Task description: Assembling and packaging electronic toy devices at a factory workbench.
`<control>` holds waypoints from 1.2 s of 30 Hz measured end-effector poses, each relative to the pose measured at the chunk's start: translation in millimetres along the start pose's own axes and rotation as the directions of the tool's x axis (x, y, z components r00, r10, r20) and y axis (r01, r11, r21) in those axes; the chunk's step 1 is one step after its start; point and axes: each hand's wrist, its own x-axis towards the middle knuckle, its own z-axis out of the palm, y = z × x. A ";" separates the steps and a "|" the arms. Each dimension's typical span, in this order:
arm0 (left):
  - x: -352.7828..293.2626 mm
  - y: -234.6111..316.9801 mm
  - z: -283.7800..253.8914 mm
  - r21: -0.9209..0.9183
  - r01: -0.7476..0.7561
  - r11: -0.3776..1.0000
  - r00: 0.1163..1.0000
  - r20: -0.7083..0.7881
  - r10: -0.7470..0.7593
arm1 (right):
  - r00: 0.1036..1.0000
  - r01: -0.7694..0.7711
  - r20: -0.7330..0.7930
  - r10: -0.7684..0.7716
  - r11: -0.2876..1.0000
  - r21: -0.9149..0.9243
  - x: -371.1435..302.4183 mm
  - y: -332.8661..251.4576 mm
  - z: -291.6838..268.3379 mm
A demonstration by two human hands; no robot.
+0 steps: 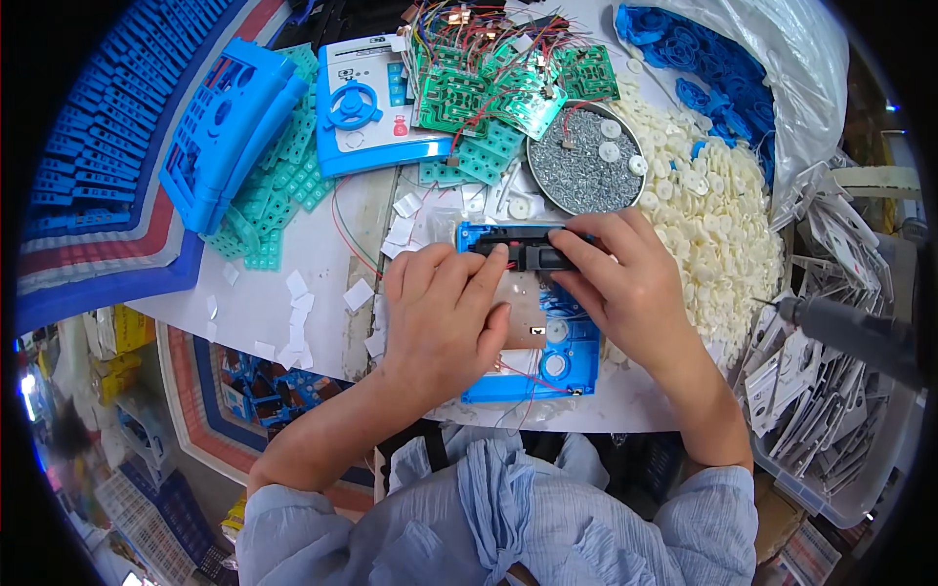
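A blue plastic housing (582, 379) lies face down before me, with a brown circuit board (521, 298), thin wires and white round parts inside it. Across its far end sits a long black plastic part (528, 251). My left hand (440, 317) rests over the housing's left side, index finger stretched onto the black part and the others loosely bent. From the right, my right hand (625, 278) has its thumb and fingers at the black part's right end, gripping it. The fingertips partly cover that end.
Green circuit boards (459, 93) with wires, an oval tray of screws (576, 161) and a heap of cream discs (718, 215) surround the housing. Turquoise keypads (293, 166) and blue housings stand left. A power screwdriver (850, 332) hangs at right, above a bin of white panels (811, 420).
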 end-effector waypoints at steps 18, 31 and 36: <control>-3.9 4.1 3.1 -0.004 -0.001 1.000 1.000 0.009 0.001 | 0.999 -0.020 -0.040 0.028 0.983 0.182 -5.3 12.5 18.9; 88.3 -11.7 -25.3 -0.147 -0.186 0.971 0.968 0.144 0.207 | 0.961 -0.259 -0.257 -0.106 -0.678 -0.688 -117.3 -6.0 -178.2; 171.8 -30.6 70.2 0.091 -0.464 0.881 0.854 0.309 0.418 | 0.963 0.269 -0.266 0.052 -0.048 0.962 -60.3 -20.3 -105.9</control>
